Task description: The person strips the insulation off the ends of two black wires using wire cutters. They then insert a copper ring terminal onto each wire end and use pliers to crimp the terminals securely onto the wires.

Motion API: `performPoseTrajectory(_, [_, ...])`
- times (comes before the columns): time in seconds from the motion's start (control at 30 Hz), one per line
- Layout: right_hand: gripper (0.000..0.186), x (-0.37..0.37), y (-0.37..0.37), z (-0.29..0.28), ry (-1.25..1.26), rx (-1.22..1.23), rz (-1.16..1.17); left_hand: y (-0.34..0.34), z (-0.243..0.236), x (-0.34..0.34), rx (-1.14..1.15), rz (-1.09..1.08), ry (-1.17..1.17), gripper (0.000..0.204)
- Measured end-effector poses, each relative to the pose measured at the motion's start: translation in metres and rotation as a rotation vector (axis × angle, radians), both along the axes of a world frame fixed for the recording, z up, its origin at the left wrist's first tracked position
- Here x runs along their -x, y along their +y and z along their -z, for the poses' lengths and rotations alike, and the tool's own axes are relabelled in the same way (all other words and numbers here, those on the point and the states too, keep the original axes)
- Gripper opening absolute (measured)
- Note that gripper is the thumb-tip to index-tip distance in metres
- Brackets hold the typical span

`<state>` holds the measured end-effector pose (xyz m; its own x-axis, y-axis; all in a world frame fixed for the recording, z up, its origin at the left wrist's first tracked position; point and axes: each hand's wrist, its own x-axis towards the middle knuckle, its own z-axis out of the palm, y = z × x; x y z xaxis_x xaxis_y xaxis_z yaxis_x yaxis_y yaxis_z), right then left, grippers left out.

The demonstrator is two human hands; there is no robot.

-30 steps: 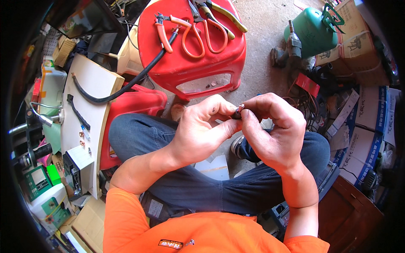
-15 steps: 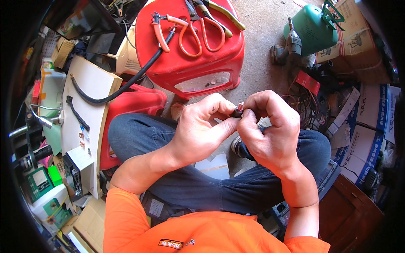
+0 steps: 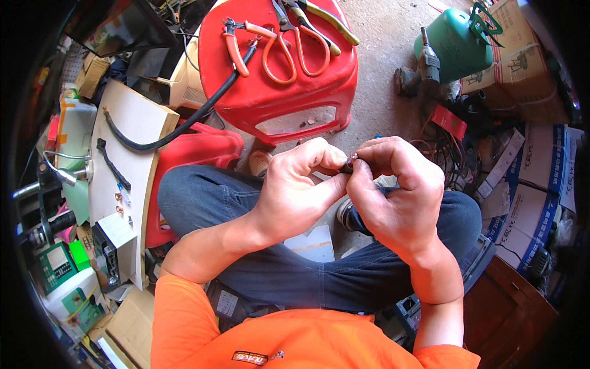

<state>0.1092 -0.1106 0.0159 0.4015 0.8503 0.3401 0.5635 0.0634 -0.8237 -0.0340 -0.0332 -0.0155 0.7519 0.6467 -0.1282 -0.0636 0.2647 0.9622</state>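
Observation:
Above my lap, my left hand (image 3: 300, 192) and my right hand (image 3: 398, 192) meet, thumbs and forefingers pinched on one small dark piece with a reddish, copper-coloured end (image 3: 352, 161). It looks like a short cable end, mostly hidden by the fingers. Beyond them on a red plastic stool (image 3: 276, 101) lie small cutting pliers (image 3: 235, 52), red-handled scissors (image 3: 283, 64) and pliers with yellowish handles (image 3: 329, 23). A thick black cable (image 3: 206, 106) runs from the stool to a white board (image 3: 120, 166) at the left, its ends bare copper.
On the board lie a short black cable (image 3: 112, 163) and several small copper-coloured pieces (image 3: 118, 197). A second red stool (image 3: 203, 150) supports it. At the right stand a power drill (image 3: 427, 61), a green gas cylinder (image 3: 458, 40) and stacked cartons (image 3: 522, 184). Clutter crowds the left.
My right hand has shifted slightly right and down, its fingers turning over the small piece. Less of the reddish end shows now. The tools and cable stay put.

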Motion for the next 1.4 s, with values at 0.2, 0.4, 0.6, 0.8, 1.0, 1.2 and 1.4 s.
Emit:
performPoseTrajectory(0.2, [0.011,0.000,0.000,0.000,0.023,0.028,0.016,0.001,0.006,0.000,-0.062,0.014,-0.015,0.017])
performPoseTrajectory(0.4, [0.011,0.000,0.001,0.006,0.129,0.001,0.007,0.000,0.002,0.001,0.036,0.023,0.028,0.017])
performPoseTrajectory(0.6, [0.011,-0.001,0.002,0.010,0.228,-0.023,-0.041,-0.001,-0.001,-0.004,0.025,-0.054,-0.049,0.012])
performPoseTrajectory(0.8, [0.013,0.003,0.003,0.011,0.138,-0.093,-0.013,0.000,-0.006,0.001,0.005,0.014,0.053,0.015])
performPoseTrajectory(1.0, [0.019,0.004,0.005,0.011,-0.163,-0.202,-0.003,0.000,-0.014,-0.001,0.020,0.026,0.132,0.018])
performPoseTrajectory(1.2, [0.026,0.004,0.010,0.010,-0.251,-0.253,0.028,0.004,-0.004,-0.003,0.096,-0.047,-0.181,0.024])
performPoseTrajectory(1.4, [0.029,-0.003,0.012,0.016,-0.319,-0.315,0.003,0.009,-0.015,0.000,0.098,-0.060,-0.241,0.021])
